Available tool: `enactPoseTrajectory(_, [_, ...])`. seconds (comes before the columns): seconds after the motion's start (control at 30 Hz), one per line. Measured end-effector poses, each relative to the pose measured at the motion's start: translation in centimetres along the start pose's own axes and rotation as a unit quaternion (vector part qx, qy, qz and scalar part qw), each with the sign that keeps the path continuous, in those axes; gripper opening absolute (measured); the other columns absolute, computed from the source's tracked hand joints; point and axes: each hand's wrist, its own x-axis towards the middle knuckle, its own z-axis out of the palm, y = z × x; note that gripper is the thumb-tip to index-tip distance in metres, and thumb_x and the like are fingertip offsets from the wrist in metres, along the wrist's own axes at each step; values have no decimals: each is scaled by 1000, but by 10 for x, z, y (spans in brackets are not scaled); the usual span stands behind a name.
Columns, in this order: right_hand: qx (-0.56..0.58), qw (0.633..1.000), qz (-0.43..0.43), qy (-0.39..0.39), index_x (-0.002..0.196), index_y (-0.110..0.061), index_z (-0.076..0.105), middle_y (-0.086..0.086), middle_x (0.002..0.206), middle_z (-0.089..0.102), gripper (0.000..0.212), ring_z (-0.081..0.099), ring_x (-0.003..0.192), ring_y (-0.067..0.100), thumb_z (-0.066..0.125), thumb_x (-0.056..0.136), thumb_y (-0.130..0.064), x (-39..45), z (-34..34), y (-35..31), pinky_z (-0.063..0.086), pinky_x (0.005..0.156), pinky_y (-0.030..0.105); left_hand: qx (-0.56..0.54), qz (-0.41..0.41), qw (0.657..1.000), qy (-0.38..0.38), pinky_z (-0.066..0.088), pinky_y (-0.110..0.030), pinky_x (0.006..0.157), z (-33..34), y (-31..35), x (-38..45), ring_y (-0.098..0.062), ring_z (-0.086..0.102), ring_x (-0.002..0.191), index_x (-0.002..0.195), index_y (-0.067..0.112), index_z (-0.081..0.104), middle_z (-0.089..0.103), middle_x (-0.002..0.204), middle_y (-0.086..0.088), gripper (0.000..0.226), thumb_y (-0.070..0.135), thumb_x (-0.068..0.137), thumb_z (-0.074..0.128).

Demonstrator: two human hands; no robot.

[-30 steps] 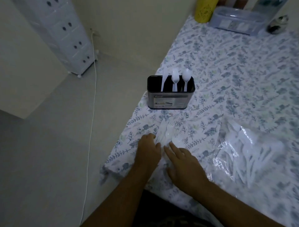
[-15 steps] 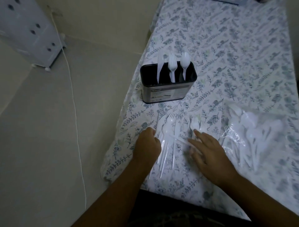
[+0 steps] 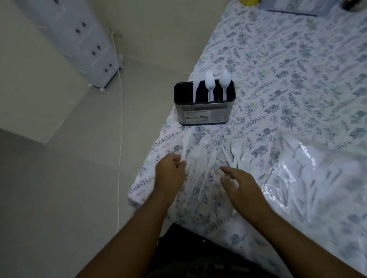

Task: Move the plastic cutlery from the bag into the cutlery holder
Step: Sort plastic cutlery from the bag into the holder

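A black and steel cutlery holder (image 3: 204, 111) stands near the table's left edge with a white knife, forks and a spoon upright in it. Loose white plastic cutlery (image 3: 200, 168) lies fanned on the floral tablecloth in front of it, with a few forks (image 3: 239, 153) to the right. A clear plastic bag (image 3: 309, 178) with several more white pieces lies at the right. My left hand (image 3: 169, 174) sits at the left side of the loose pile, fingers curled by the handles. My right hand (image 3: 240, 185) hovers just right of the pile, fingers relaxed and holding nothing.
The table's left edge (image 3: 151, 178) drops to a pale floor. A white drawer tower (image 3: 79, 39) and a hanging white cable (image 3: 120, 139) stand at the left. A clear container (image 3: 294, 7) and a yellow object (image 3: 249, 1) sit at the far end of the table.
My right hand has lifted off the forks and drawn back toward the pile's handles. My left hand has stayed beside the pile. The camera tilted up slightly.
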Motion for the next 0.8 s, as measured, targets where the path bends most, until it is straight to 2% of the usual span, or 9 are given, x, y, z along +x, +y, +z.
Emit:
enactPoseTrajectory(0.07, [126, 989, 67, -31, 138, -27, 60, -5, 128, 65, 37, 60, 108, 4, 59, 101, -34, -1, -6, -17, 48, 96, 28, -80, -42, 996, -6, 52, -12, 65, 5, 11, -21, -8, 60, 64, 99, 8, 67, 64, 75, 1, 15, 19, 90, 72])
enactPoseTrajectory(0.1, [186, 975, 107, -65, 138, -27, 59, -5, 127, 66, 38, 62, 106, 3, 57, 101, -38, -1, -7, -23, 52, 97, 31, -116, -59, 991, -20, 56, -20, 65, 8, 19, -33, -10, 64, 65, 101, 9, 68, 67, 77, -2, 16, 20, 90, 73])
enactPoseTrajectory(0.23, [410, 862, 236, -180, 124, -16, 66, 15, 118, 73, 37, 70, 109, 29, 51, 104, -44, -6, -8, -30, 56, 98, 52, -142, -38, 983, -111, 52, -17, 54, 24, 40, -81, -5, 67, 61, 98, 10, 70, 74, 80, -7, 13, 20, 90, 73])
enactPoseTrajectory(0.3, [439, 855, 228, -155, 119, -8, 68, 26, 113, 72, 32, 72, 101, 33, 53, 105, -33, -12, -9, -30, 57, 92, 52, -137, -6, 982, -131, 53, -21, 53, 29, 42, -98, -6, 68, 58, 94, 15, 73, 74, 73, 0, 7, 21, 91, 71])
enactPoseTrajectory(0.43, [499, 825, 246, -100, 114, 1, 63, 19, 98, 78, 26, 78, 89, 29, 50, 107, -20, -13, -10, -26, 61, 74, 43, -53, 87, 989, -111, 49, -9, 59, 24, 38, -95, 4, 67, 65, 89, 20, 76, 72, 71, 13, 8, 25, 91, 70])
enactPoseTrajectory(0.5, [496, 822, 270, -72, 116, -1, 60, 19, 103, 73, 24, 75, 83, 28, 49, 107, -21, -8, -9, -24, 58, 66, 39, 17, 120, 990, -74, 44, -11, 56, 16, 29, -77, 0, 61, 64, 82, 22, 71, 66, 68, 11, 10, 27, 90, 68])
enactPoseTrajectory(0.57, [436, 855, 277, -49, 118, -6, 60, 14, 97, 67, 23, 62, 70, 23, 47, 108, -22, -6, -5, -22, 49, 56, 34, 73, 106, 990, -50, 44, -19, 60, 8, 10, -51, -4, 57, 70, 86, 22, 62, 60, 76, 10, 6, 25, 88, 66])
enactPoseTrajectory(0.67, [382, 878, 287, -37, 121, -14, 61, 9, 88, 58, 25, 46, 63, 18, 43, 108, -23, -5, 4, -20, 37, 52, 30, 150, 8, 983, -105, 42, -29, 69, 0, -18, -22, -16, 55, 86, 99, 18, 52, 54, 93, 3, 26, 33, 86, 69])
enactPoseTrajectory(0.8, [399, 867, 297, -26, 108, -9, 62, 8, 76, 55, 21, 47, 59, 18, 54, 104, -28, -7, 11, -20, 38, 51, 30, 198, 45, 970, -136, 35, -26, 61, 4, -40, -15, -18, 53, 81, 88, 16, 50, 55, 89, -1, 18, 29, 89, 62])
